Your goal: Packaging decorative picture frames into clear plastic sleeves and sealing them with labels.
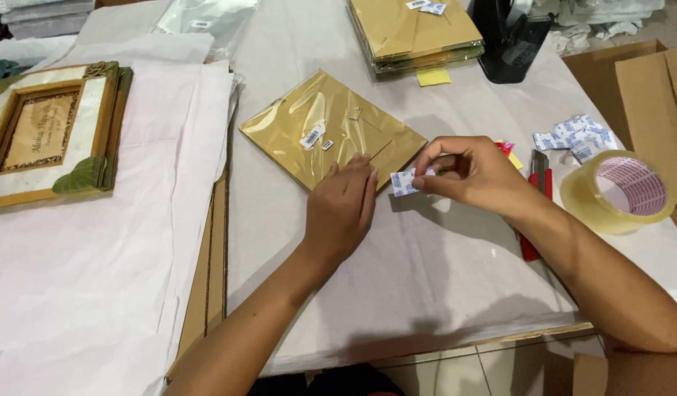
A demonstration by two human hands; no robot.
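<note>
A flat gold-brown packet (331,136) wrapped in clear plastic lies at an angle in the middle of the paper-covered table, with small white stickers on it. My left hand (343,209) rests flat on its near corner, fingers together. My right hand (474,176) pinches a small white sachet with blue print (403,182) just to the right of that corner, beside the left fingertips.
A stack of similar gold packets (415,33) sits at the back. A roll of clear tape (620,192), a red cutter (536,205) and a heap of sachets (576,138) lie right. A framed picture (49,132) lies left on white paper. A black tape dispenser (508,44) stands behind.
</note>
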